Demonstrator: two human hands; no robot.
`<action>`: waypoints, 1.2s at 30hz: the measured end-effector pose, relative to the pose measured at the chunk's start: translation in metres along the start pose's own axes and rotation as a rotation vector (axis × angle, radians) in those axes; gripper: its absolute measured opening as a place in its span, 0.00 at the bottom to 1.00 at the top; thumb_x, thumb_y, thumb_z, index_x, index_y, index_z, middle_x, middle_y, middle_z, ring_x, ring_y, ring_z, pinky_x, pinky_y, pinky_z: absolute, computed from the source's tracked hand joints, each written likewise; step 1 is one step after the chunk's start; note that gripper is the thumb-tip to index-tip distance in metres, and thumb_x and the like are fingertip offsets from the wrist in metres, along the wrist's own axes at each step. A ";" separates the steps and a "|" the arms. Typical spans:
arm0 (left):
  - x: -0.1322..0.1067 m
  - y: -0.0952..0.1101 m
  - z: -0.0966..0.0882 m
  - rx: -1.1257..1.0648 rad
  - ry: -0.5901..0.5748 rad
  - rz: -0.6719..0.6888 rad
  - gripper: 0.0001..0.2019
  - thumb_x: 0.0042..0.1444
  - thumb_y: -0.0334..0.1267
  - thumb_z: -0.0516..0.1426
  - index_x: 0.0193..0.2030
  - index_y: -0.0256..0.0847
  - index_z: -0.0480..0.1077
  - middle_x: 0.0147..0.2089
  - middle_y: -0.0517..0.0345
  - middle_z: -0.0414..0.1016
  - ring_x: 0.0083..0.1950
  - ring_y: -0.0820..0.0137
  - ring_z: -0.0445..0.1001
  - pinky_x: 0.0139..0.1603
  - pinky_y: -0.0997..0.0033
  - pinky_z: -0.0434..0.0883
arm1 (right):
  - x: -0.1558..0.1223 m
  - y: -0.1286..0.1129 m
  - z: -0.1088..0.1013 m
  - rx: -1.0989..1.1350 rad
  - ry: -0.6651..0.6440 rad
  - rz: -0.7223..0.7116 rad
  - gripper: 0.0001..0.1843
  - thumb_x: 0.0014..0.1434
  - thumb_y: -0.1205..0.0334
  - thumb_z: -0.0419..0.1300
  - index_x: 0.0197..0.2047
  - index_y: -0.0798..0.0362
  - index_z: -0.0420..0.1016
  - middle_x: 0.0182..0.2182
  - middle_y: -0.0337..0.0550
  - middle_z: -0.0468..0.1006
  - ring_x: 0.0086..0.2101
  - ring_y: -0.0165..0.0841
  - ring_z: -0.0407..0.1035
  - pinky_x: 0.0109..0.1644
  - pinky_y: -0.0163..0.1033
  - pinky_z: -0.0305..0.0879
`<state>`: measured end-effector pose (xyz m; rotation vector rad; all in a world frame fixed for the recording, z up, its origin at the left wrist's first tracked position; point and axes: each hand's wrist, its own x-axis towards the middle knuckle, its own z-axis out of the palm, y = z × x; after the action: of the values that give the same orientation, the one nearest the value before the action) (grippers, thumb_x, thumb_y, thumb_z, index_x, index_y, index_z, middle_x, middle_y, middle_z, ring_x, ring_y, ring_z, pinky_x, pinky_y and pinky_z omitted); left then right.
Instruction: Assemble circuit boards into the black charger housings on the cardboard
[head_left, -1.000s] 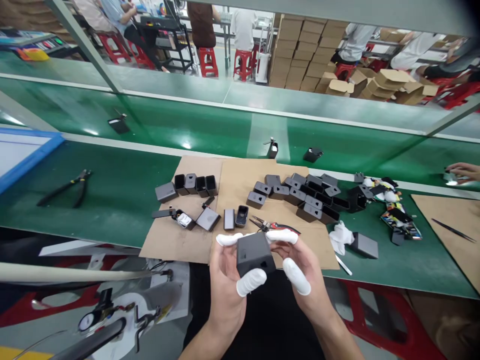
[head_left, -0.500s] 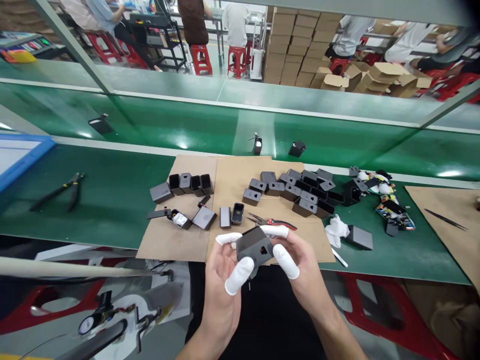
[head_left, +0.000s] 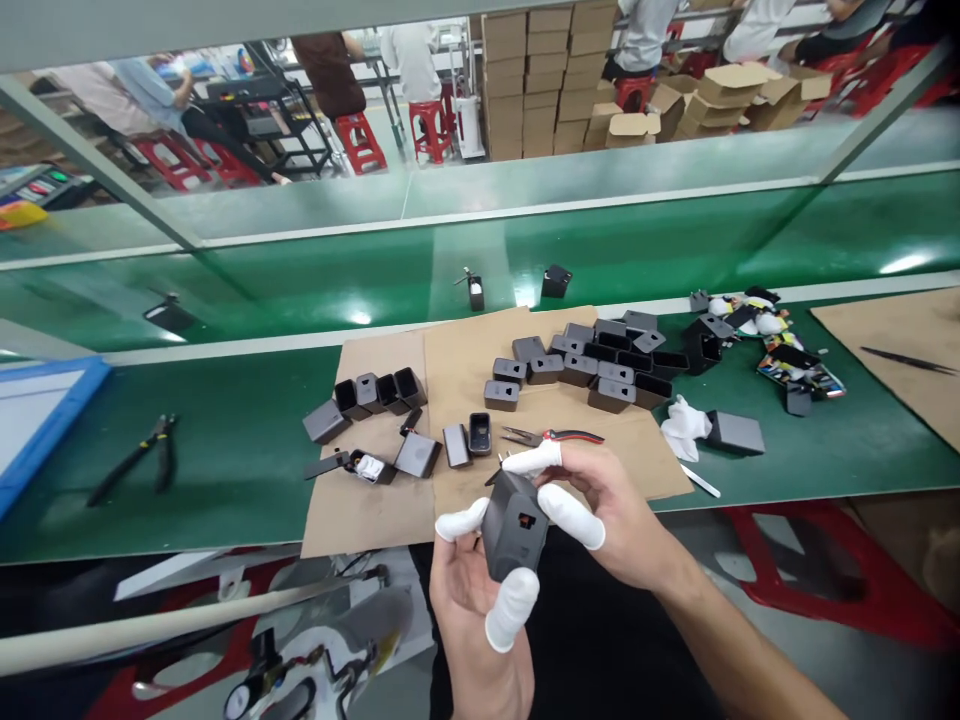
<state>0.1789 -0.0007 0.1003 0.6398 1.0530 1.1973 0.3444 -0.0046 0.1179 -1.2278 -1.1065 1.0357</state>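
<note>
A dark grey charger case (head_left: 514, 535), boxy with a small cut-out in the end facing me, is held up over the table's front edge. My left hand (head_left: 480, 610) grips it from the left and below, thumb on its near lower side. My right hand (head_left: 611, 510) pinches its upper right side with thumb and forefinger. White finger cots cover those fingertips. Thin metal pins show by the right forefinger at its far end. Just beyond lie red-and-black long-nose pliers (head_left: 551, 437), an open case (head_left: 480, 433) and a closed grey one (head_left: 456, 446).
Cardboard (head_left: 375, 380) covers the middle of the green table, with several cases (head_left: 577, 368) grouped right. Black-handled cutters (head_left: 139, 460) lie left. A white cloth (head_left: 685, 428), tweezers (head_left: 907, 360) and loose parts (head_left: 795, 350) are right. Cases stand on the green strip behind; people sit beyond.
Both hands have turned the charger case more upright, its cut-out end tipping toward me. The right hand has shifted up along it. The camera view has swung and tilted slightly.
</note>
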 end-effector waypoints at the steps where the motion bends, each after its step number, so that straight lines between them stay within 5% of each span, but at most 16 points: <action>1: -0.001 -0.002 -0.001 0.000 0.000 0.023 0.33 0.37 0.46 0.81 0.52 0.50 0.79 0.51 0.56 0.83 0.55 0.61 0.82 0.57 0.66 0.82 | 0.001 0.000 0.000 0.000 0.000 -0.022 0.14 0.71 0.54 0.68 0.57 0.45 0.84 0.41 0.41 0.83 0.42 0.36 0.79 0.51 0.42 0.77; 13: -0.005 -0.003 0.004 0.005 0.022 0.143 0.30 0.39 0.47 0.80 0.50 0.48 0.81 0.48 0.54 0.87 0.48 0.60 0.86 0.49 0.65 0.85 | 0.004 -0.002 0.001 0.094 -0.004 -0.149 0.15 0.66 0.64 0.70 0.55 0.45 0.83 0.42 0.38 0.82 0.40 0.31 0.75 0.49 0.38 0.75; 28: -0.008 -0.001 0.004 0.030 -0.110 0.160 0.28 0.48 0.49 0.77 0.56 0.50 0.80 0.55 0.53 0.86 0.58 0.52 0.85 0.56 0.57 0.85 | 0.005 -0.012 0.001 0.076 0.033 -0.236 0.12 0.67 0.65 0.66 0.53 0.49 0.83 0.39 0.38 0.83 0.38 0.30 0.77 0.46 0.37 0.75; 36: -0.010 -0.004 0.008 0.035 -0.045 0.091 0.28 0.47 0.46 0.78 0.55 0.51 0.80 0.57 0.52 0.86 0.60 0.53 0.84 0.58 0.60 0.83 | 0.006 -0.007 -0.001 0.085 0.041 -0.192 0.13 0.66 0.65 0.66 0.53 0.47 0.83 0.39 0.37 0.82 0.38 0.31 0.76 0.48 0.38 0.75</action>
<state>0.1873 -0.0108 0.1031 0.7455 1.0182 1.2402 0.3467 0.0010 0.1253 -1.0495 -1.1141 0.8988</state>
